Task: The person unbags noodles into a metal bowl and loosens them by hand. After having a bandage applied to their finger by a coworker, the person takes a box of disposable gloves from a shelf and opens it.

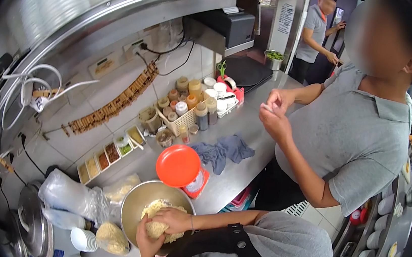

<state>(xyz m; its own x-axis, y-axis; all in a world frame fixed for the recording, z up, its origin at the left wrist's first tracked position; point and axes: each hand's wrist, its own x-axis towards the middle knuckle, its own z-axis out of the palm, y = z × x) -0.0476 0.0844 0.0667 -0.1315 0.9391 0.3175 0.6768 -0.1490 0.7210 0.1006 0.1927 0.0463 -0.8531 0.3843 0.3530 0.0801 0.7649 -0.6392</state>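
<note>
A metal mixing bowl (128, 206) stands near the front edge of the steel counter, with pale yellow, crumbly-looking food inside. Both of my hands are in it. My right hand (175, 220) curls over the top of a rounded pale yellow clump (156, 230). Against the clump's near side, my left hand (149, 240) cups it with bent fingers. Whether the clump is dough or noodles I cannot make out. Right behind the bowl is a red kitchen scale (194, 184) with a round red pan (178, 165).
Left of the bowl are plastic bags (69, 194), a filled bag (112, 238) and stacked white cups (82, 240). Topping containers (110, 153), a blue cloth (221, 152) and a basket of sauce bottles (181, 123) line the counter. A co-worker (343, 129) stands close on my right; another person is farther back.
</note>
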